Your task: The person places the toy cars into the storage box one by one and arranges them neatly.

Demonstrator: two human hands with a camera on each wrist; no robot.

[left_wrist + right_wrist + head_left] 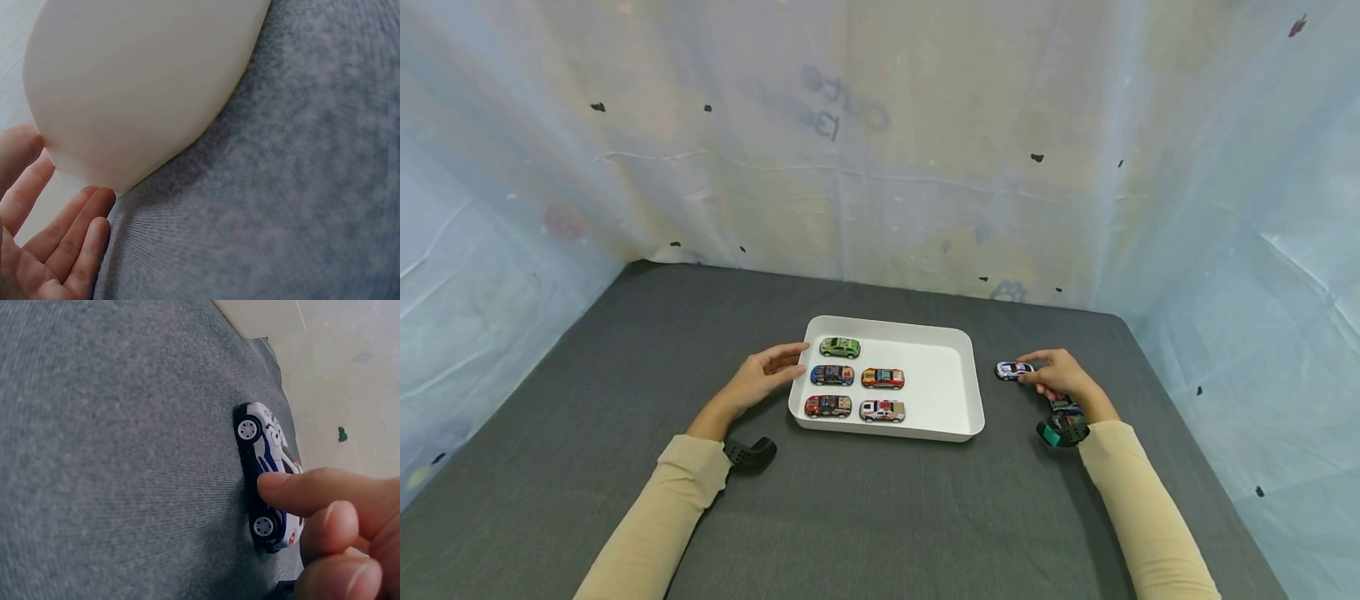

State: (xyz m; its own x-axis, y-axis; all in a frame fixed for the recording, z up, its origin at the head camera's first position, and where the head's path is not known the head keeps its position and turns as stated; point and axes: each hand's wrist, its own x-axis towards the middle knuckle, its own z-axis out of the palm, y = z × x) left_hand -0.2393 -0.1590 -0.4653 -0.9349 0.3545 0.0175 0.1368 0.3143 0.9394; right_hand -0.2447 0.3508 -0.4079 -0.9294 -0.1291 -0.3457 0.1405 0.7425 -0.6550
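Note:
A white and dark-blue toy car (1013, 371) is on the grey cloth to the right of the white tray (934, 432). My right hand (1060, 374) pinches it from the side; in the right wrist view the thumb (312, 489) lies along the car's near flank (270, 456), its wheels at the cloth. The far fingers are partly hidden there. With fairly straight fingers, my left hand (762, 377) touches the tray's left side. In the left wrist view, fingertips (100, 199) meet the tray's outer wall (137, 94).
Inside the tray's left half stand a green toy car (839, 347), a blue one (832, 375), a red-and-yellow one (882, 378), a dark red one (828, 406) and a white-and-red one (882, 411). Pale plastic sheeting (925, 208) hangs behind the table.

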